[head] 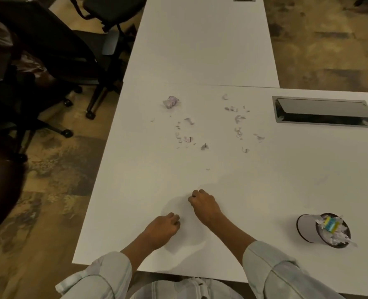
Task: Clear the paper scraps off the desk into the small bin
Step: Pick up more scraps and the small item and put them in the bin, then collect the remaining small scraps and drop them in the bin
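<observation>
Small pale paper scraps (pixel 239 119) lie scattered over the middle of the white desk (pixel 135 180), in a left cluster (pixel 186 137) and a right one. A bigger crumpled paper ball (pixel 170 102) sits at the far left of them. The small round bin (pixel 308 227) stands at the near right, holding shredded paper and a yellow-blue wrapper. My left hand (pixel 164 227) rests near the front edge with fingers curled in. My right hand (pixel 203 203) is just ahead of it, also curled into a loose fist. Nothing shows inside either fist. Both hands are well short of the scraps.
A metal cable hatch (pixel 323 112) with its lid raised is set into the desk at the far right. A second white desk (pixel 200 39) adjoins at the back. Black office chairs (pixel 55 50) stand on the floor to the left.
</observation>
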`<state>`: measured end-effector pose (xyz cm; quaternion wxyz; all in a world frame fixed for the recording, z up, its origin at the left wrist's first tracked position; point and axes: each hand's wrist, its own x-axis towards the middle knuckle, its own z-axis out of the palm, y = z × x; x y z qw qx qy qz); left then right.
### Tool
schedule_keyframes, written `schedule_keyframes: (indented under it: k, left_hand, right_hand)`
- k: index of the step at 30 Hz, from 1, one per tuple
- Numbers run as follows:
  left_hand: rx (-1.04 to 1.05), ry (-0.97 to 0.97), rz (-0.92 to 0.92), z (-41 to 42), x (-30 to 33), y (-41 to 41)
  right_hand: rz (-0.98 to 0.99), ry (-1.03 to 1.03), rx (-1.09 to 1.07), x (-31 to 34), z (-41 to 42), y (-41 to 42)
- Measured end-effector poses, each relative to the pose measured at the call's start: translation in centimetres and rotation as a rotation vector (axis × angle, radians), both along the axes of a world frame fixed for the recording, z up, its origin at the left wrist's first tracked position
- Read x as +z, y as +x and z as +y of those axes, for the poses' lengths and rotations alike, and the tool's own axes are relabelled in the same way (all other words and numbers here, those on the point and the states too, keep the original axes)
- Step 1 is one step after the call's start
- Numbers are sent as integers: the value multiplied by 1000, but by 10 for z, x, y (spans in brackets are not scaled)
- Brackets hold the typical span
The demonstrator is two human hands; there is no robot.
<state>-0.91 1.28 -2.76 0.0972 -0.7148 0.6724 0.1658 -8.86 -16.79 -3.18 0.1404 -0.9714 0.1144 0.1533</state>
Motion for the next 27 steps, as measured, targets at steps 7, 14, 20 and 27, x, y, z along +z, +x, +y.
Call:
schedule_keyframes:
  k: [7, 14, 20, 27]
  left_hand:
    - [25, -103, -9, -24, 5, 19]
    - [397, -348, 58, -91, 24, 93]
    - [504, -435, 56, -152, 20, 154]
    - [488, -189, 152, -203, -11, 183]
  right_hand:
    - [-161, 145, -430, 2, -20, 16]
    - [-374, 286, -805, 28, -98, 65]
    - [-412, 267, -749, 20, -126, 105]
    - [-189, 37, -404, -1, -133, 118]
